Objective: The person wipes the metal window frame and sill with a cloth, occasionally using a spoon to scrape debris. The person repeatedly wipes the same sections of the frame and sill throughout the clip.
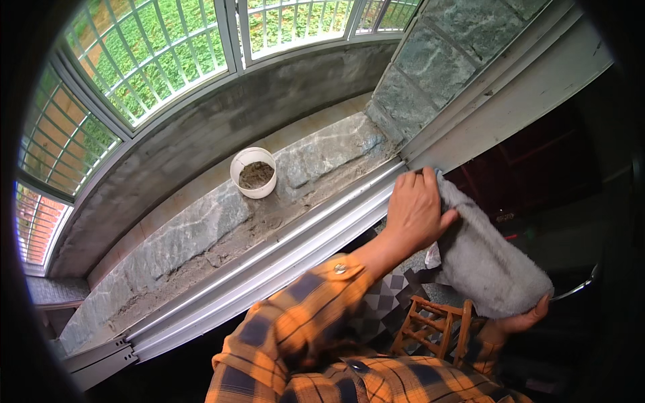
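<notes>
A grey plush cloth hangs between my two hands at the right, beside the aluminium frame. My left hand grips its upper left end close to the lower end of the frame's upright, thumb pointing right. At the cloth's lower right end, my right hand holds it from beneath, and some of its fingers are hidden under the fabric. Darker smudges mark the cloth's surface. A small white piece shows below my left wrist; what it is I cannot tell.
A white plastic bucket with mortar-like material stands on the rough stone sill. The aluminium sliding track runs diagonally before me. A wooden stool stands on the checkered floor. Barred windows curve behind.
</notes>
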`<state>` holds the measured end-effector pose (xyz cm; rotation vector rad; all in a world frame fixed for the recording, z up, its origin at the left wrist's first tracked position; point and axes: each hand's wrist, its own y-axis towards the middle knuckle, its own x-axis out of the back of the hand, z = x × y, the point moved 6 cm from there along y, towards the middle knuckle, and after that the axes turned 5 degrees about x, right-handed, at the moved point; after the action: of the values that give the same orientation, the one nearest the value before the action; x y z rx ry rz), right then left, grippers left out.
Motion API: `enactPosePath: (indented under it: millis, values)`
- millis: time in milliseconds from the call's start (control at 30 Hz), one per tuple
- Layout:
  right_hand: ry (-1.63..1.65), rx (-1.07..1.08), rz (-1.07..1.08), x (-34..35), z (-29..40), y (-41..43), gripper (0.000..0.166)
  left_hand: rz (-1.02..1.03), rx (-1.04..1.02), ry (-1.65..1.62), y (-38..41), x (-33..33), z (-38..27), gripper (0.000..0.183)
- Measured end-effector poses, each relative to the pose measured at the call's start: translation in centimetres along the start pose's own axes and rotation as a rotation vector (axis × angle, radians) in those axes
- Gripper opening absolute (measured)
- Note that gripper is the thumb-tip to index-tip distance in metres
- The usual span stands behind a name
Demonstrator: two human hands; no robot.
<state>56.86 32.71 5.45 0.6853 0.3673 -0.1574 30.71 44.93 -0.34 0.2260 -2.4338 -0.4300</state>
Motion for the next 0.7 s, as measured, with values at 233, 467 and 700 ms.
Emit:
enactPosePath:
  millis: [233,467,700]
  values:
    - [0.245,-0.188,0.055,-0.8,-0.8,-0.8,0.055,0.063,-0.030,-0.538,-8.3,7.4,-1.3,0.078]
    - [0.533,-0.365,0.085,-5.6,-1.8,-1.3,0.057,0.021,0.300,-1.317,-12.0,8.6,0.6,0.068]
    - [0.463,-0.199,-0.110,-2.4,0.8,-0.7,0.058,0.182,-0.261,-1.199,-2.4,13.0,-7.7,0.070]
